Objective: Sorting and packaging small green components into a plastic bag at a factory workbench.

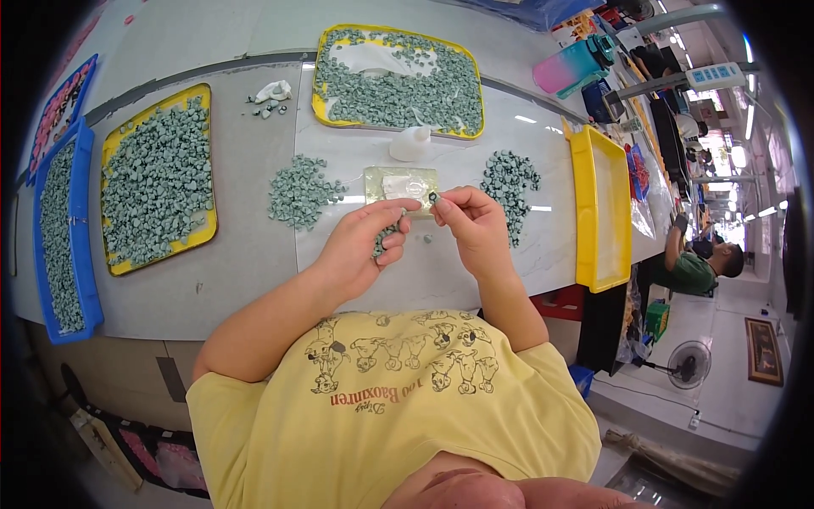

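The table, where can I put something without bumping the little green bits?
Bare table shows between the left yellow tray and left green pile; another strip lies between the right green pile and right yellow tray. The middle is crowded: bottle, pad, left hand, right hand.

A white and grey table (246, 263) carries everything. A blue bin (83, 229) stands by its left end, reaching the near edge, with a loaded yellow tray (206, 227) just beside it. Toward the far edge, a second yellow tray (327, 117) lies right of a crumpled white cloth (273, 90). Mid-table are a small white bottle (410, 146) and a pale green slab (373, 188), between a left heap (301, 195) and a right heap (509, 191) of green bits. A third yellow tray (587, 204) sits near the right edge.
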`<action>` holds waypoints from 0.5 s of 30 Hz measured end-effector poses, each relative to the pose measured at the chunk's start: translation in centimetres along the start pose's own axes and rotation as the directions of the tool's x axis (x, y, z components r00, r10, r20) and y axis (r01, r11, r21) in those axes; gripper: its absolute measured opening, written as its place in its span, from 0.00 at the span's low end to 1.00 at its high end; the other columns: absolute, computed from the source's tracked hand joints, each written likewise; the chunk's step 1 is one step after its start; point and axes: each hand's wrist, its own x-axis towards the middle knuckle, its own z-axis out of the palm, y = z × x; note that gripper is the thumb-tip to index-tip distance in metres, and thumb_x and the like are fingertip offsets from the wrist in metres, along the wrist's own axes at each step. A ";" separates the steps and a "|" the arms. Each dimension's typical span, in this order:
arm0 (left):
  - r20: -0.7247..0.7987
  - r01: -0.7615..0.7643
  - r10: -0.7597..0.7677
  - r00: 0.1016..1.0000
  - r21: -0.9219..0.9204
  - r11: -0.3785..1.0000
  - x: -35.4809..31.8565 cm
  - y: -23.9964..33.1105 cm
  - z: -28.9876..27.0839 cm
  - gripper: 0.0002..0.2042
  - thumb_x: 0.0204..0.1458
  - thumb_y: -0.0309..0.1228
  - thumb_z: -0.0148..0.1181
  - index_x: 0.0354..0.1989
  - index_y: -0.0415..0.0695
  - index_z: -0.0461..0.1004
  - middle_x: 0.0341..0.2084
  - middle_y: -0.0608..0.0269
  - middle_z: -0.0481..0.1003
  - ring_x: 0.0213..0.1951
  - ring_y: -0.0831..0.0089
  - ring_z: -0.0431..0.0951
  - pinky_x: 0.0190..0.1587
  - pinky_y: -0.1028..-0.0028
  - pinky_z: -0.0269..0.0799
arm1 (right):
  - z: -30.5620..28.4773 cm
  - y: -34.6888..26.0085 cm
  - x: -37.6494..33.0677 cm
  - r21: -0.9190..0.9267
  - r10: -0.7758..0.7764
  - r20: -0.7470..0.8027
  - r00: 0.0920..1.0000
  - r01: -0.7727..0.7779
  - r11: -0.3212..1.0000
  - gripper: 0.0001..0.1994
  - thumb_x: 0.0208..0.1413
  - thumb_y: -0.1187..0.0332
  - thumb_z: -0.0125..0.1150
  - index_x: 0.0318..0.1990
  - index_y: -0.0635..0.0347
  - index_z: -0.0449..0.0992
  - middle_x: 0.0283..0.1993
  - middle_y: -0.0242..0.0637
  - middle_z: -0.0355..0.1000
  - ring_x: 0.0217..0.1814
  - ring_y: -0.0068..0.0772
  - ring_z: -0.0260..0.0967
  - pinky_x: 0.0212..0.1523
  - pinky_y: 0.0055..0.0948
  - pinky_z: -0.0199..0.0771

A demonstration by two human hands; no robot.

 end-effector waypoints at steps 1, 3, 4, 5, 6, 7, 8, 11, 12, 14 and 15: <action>0.005 0.021 -0.021 1.000 -0.023 1.000 0.0 0.1 0.1 0.10 0.54 0.25 0.46 0.43 0.36 0.68 0.25 0.68 0.64 0.21 0.83 0.57 0.19 0.83 0.53 | 0.0 0.0 0.0 0.015 0.012 0.002 1.000 -0.012 1.000 0.04 0.51 0.76 0.57 0.34 0.66 0.72 0.30 0.35 0.72 0.31 0.21 0.66 0.35 0.20 0.66; 0.011 0.042 -0.042 0.999 -0.045 0.998 0.0 0.0 0.1 0.11 0.54 0.25 0.46 0.43 0.36 0.68 0.26 0.67 0.64 0.21 0.83 0.57 0.19 0.83 0.53 | -0.1 0.0 0.0 0.011 0.010 0.003 1.000 -0.010 1.000 0.04 0.51 0.76 0.57 0.34 0.66 0.72 0.30 0.35 0.72 0.31 0.21 0.66 0.35 0.20 0.66; 0.010 0.037 -0.037 0.999 -0.042 0.998 0.0 -0.2 0.0 0.11 0.54 0.25 0.45 0.43 0.36 0.68 0.26 0.67 0.65 0.22 0.83 0.57 0.20 0.83 0.54 | -0.1 -0.1 -0.1 0.007 0.009 0.004 1.000 -0.009 1.000 0.04 0.51 0.76 0.57 0.34 0.66 0.72 0.30 0.35 0.72 0.31 0.21 0.66 0.35 0.20 0.66; 0.008 0.032 -0.032 0.999 -0.039 0.999 0.1 -0.4 -0.1 0.11 0.54 0.25 0.45 0.44 0.35 0.67 0.26 0.67 0.65 0.22 0.83 0.58 0.20 0.83 0.54 | 0.0 -0.1 -0.1 0.008 0.009 0.003 1.000 -0.009 1.000 0.04 0.51 0.76 0.57 0.34 0.66 0.72 0.30 0.35 0.72 0.31 0.21 0.66 0.35 0.20 0.66; 0.008 0.033 -0.032 0.999 -0.038 0.999 0.2 -0.4 -0.3 0.11 0.54 0.25 0.45 0.44 0.35 0.67 0.26 0.67 0.65 0.22 0.83 0.58 0.20 0.83 0.54 | 0.0 -0.1 -0.1 0.015 0.013 0.001 1.000 -0.013 1.000 0.04 0.51 0.76 0.57 0.34 0.66 0.72 0.30 0.35 0.72 0.31 0.21 0.66 0.35 0.20 0.66; 0.042 0.041 -0.040 0.998 -0.027 0.999 0.2 -0.4 -0.5 0.11 0.54 0.25 0.45 0.43 0.35 0.67 0.27 0.66 0.65 0.22 0.83 0.58 0.20 0.83 0.54 | 0.0 -0.1 -0.2 0.022 0.018 -0.001 1.000 -0.018 1.000 0.04 0.51 0.76 0.57 0.34 0.66 0.72 0.30 0.35 0.72 0.31 0.21 0.66 0.35 0.20 0.66; 0.076 0.050 -0.049 0.996 -0.016 0.999 0.2 -0.4 -0.6 0.11 0.54 0.25 0.45 0.43 0.35 0.67 0.27 0.66 0.66 0.22 0.83 0.58 0.20 0.84 0.54 | 0.0 -0.1 -0.2 0.022 0.018 -0.002 1.000 -0.018 1.000 0.04 0.51 0.76 0.57 0.34 0.66 0.72 0.30 0.35 0.72 0.31 0.21 0.66 0.35 0.20 0.66; 0.066 0.028 -0.026 0.997 -0.026 0.999 0.0 -0.3 -0.3 0.11 0.53 0.24 0.46 0.44 0.35 0.67 0.28 0.65 0.66 0.22 0.83 0.58 0.20 0.84 0.54 | 0.0 -0.2 -0.3 0.026 0.013 -0.001 1.000 -0.013 1.000 0.04 0.51 0.76 0.57 0.34 0.66 0.72 0.31 0.35 0.72 0.31 0.21 0.66 0.35 0.20 0.66; 0.066 0.028 -0.026 0.997 -0.025 0.999 0.1 -0.3 -0.2 0.11 0.53 0.24 0.46 0.44 0.35 0.67 0.28 0.65 0.66 0.22 0.83 0.58 0.20 0.84 0.54 | 0.0 -0.3 -0.3 0.017 0.009 -0.004 1.000 -0.009 1.000 0.04 0.51 0.76 0.57 0.34 0.66 0.73 0.31 0.34 0.71 0.31 0.21 0.66 0.35 0.20 0.66; 0.068 0.023 -0.023 0.997 0.007 1.000 0.1 -0.4 0.0 0.11 0.53 0.24 0.47 0.44 0.36 0.66 0.29 0.67 0.66 0.22 0.85 0.57 0.20 0.85 0.52 | 0.0 -0.3 -0.3 0.008 0.006 -0.005 1.000 -0.006 1.000 0.04 0.51 0.76 0.57 0.34 0.65 0.73 0.31 0.34 0.71 0.31 0.21 0.66 0.35 0.20 0.66; 0.068 0.022 -0.023 0.997 0.007 1.000 0.1 -0.4 0.0 0.11 0.53 0.24 0.47 0.44 0.36 0.66 0.29 0.67 0.66 0.22 0.85 0.57 0.20 0.85 0.52 | 0.1 -0.3 -0.4 0.009 -0.002 -0.004 1.000 0.002 1.000 0.04 0.51 0.76 0.58 0.34 0.65 0.73 0.31 0.34 0.71 0.31 0.21 0.66 0.35 0.20 0.66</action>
